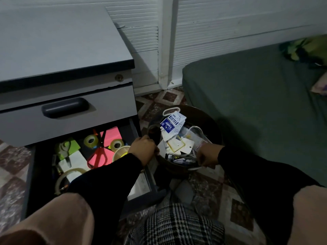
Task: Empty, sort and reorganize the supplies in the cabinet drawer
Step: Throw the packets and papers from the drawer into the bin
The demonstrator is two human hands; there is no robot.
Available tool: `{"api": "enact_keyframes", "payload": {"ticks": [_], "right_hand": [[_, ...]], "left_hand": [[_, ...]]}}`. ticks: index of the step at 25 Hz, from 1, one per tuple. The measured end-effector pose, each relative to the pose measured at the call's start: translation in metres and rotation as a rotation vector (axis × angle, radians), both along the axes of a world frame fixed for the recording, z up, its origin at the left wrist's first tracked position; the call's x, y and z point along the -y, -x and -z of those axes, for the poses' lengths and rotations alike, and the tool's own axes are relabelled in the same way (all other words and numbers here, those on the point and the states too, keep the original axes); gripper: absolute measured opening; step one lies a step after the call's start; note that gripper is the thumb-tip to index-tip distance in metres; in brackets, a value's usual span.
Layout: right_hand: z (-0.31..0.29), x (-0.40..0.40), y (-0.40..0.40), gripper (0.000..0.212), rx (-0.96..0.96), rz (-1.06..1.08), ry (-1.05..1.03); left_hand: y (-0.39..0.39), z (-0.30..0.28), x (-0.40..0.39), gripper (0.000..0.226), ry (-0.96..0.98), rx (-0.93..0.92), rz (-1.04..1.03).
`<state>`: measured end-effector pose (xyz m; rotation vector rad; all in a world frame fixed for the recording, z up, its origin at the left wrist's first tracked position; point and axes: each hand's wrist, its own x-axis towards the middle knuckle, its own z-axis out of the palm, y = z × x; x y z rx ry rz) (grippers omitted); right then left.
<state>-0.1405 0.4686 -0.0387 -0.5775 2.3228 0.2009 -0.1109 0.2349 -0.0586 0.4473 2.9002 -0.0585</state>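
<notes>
My left hand (144, 151) has its grip curled over the near-left rim of the basin (212, 124), and my right hand (206, 159) pinches the rim at the near-right, close by the white handle there. I hold it from both sides, I judge, because it is loaded and would tip if carried by one edge. It sits on the tiled floor (221, 197) at about 12 o'clock from my knees, between the cabinet (67, 55) and the green bed (256, 96).

Inside the basin is what I take for the emptied-out small stuff: a blue and white box (169, 125) leaning at the far side, loose cards and clear packets in the middle, and a dark stapler pack (184, 160) lying against the near wall between my two hands.

At 9 to 10 o'clock the drawer (35, 174) stands pulled out below a shut upper drawer. It is far from empty: red scissors (99, 152) lie over pink paper (111, 137), three small tape rolls (91, 140) sit around them, a wide roll (69, 179) lies at the near end, and a green block sits at the left with white pieces beside it.

So the emptying looks partway done; drawing the basin closer would shorten each reach from the drawer.
</notes>
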Motion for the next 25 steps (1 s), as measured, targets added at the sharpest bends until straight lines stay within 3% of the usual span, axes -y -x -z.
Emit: {"api": "enact_keyframes", "payload": {"ticks": [9, 14, 20, 25], "right_hand": [[0.013, -0.022, 0.048, 0.038, -0.317, 0.102, 0.164], [0.014, -0.03, 0.061, 0.044, -0.314, 0.149, 0.114], [-0.005, -0.005, 0.044, 0.033, -0.351, 0.076, 0.014], [-0.046, 0.064, 0.014, 0.031, -0.364, 0.037, 0.166]], "left_hand": [[0.083, 0.018, -0.02, 0.024, -0.039, 0.042, -0.095], [0.105, 0.02, -0.029, 0.03, -0.07, 0.059, -0.107], [0.055, -0.008, 0.007, 0.046, -0.143, -0.071, -0.076], [-0.019, -0.038, 0.08, 0.041, -0.251, -0.038, -0.204]]}}
